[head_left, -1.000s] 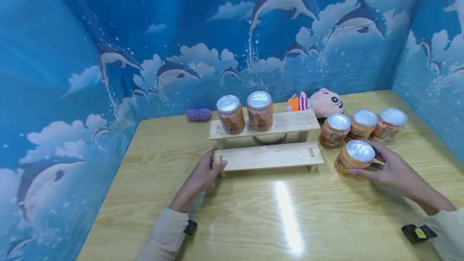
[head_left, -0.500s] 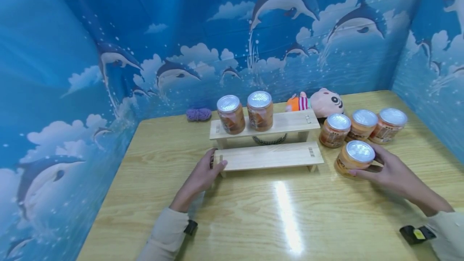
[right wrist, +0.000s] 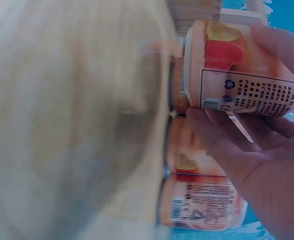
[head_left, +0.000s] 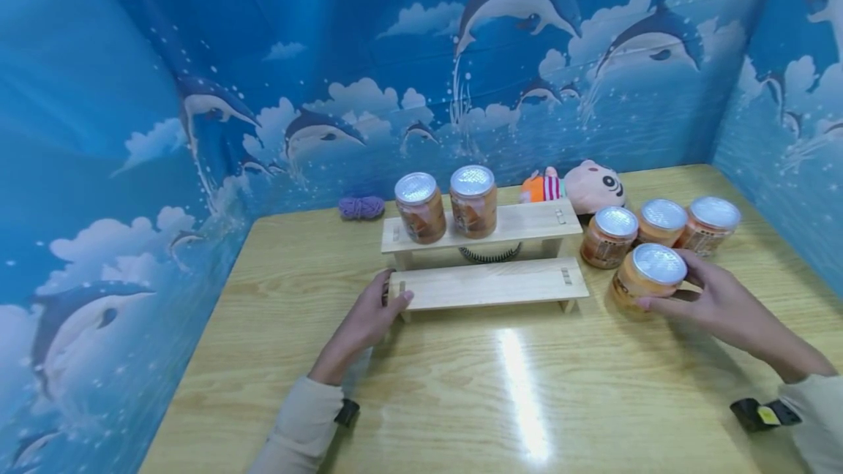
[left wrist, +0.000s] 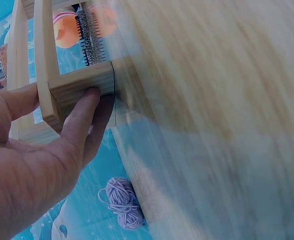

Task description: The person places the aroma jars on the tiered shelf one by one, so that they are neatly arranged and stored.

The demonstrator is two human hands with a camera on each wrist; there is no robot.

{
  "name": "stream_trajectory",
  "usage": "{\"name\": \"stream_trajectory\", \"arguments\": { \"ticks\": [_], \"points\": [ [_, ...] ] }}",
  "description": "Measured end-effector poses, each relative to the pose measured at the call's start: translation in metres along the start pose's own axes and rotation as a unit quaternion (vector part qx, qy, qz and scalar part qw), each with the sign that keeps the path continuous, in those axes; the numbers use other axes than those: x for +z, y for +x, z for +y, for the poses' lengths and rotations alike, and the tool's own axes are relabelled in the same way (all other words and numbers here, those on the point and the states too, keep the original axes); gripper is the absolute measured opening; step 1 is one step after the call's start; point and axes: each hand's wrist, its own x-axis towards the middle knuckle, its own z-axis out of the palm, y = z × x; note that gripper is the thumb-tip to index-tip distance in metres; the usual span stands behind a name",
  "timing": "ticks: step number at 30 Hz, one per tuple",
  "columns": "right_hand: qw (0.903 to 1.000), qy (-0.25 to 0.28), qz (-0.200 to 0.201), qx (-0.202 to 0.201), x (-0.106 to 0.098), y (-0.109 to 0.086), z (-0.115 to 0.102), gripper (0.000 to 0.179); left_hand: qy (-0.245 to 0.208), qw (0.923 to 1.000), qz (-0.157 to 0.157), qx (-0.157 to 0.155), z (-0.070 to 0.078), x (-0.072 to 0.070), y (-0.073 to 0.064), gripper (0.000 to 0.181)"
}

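Observation:
My right hand [head_left: 714, 298] grips an orange can with a silver lid [head_left: 648, 275], lifted just off the wooden table [head_left: 461, 386]; the right wrist view shows the same can [right wrist: 242, 75] between my fingers and thumb. My left hand [head_left: 369, 317] grips the left end of the lower step of a two-tier wooden stand [head_left: 487, 282]; in the left wrist view my fingers [left wrist: 84, 117] curl round the stand's leg [left wrist: 79, 85]. Two like cans [head_left: 419, 207] [head_left: 473, 200] stand on the upper step.
Three more cans [head_left: 609, 236] [head_left: 661, 222] [head_left: 707, 224] stand in a row right of the stand. A plush toy [head_left: 582, 185] lies behind, a purple yarn ball [head_left: 361, 207] at the back left, a black comb [head_left: 489, 254] under the stand. Blue dolphin panels wall three sides.
My right hand has raised the can slightly off the table and drawn it a little back toward the row. The left hand has stayed on the stand.

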Motion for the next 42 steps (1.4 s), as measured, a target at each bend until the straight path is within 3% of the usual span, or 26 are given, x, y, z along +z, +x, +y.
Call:
{"name": "stream_trajectory", "arguments": {
  "ticks": [4,10,13,20,22,33,42],
  "points": [
    [0.9999,-0.010,0.003,-0.008,-0.007,0.007,-0.009,0.068,-0.001,1.0000,0.001,0.002,0.000,0.000,0.000,0.071],
    [0.9997,-0.022,-0.011,-0.009,-0.019,0.018,-0.027,0.084,0.001,1.0000,0.001,0.004,0.000,-0.001,0.000,0.072],
    [0.9993,-0.035,-0.007,-0.006,-0.023,0.025,-0.036,0.081,0.004,1.0000,0.002,0.002,0.000,-0.001,0.000,0.072],
    [0.9962,-0.057,0.015,-0.064,-0.028,0.042,-0.052,0.068,0.010,0.9999,0.004,0.005,0.000,-0.001,0.001,0.071],
    [0.9960,-0.062,0.015,-0.062,-0.029,0.047,-0.060,0.069,0.010,0.9999,0.004,0.004,0.000,0.000,0.001,0.071],
    [0.9966,-0.072,-0.039,-0.014,-0.022,0.075,-0.097,0.073,0.006,1.0000,0.005,-0.001,-0.002,0.000,0.003,0.071],
    [0.9948,-0.042,-0.091,-0.019,-0.001,0.099,-0.115,0.089,0.002,0.9999,-0.004,0.015,-0.003,-0.001,0.003,0.071]
  ]
}}
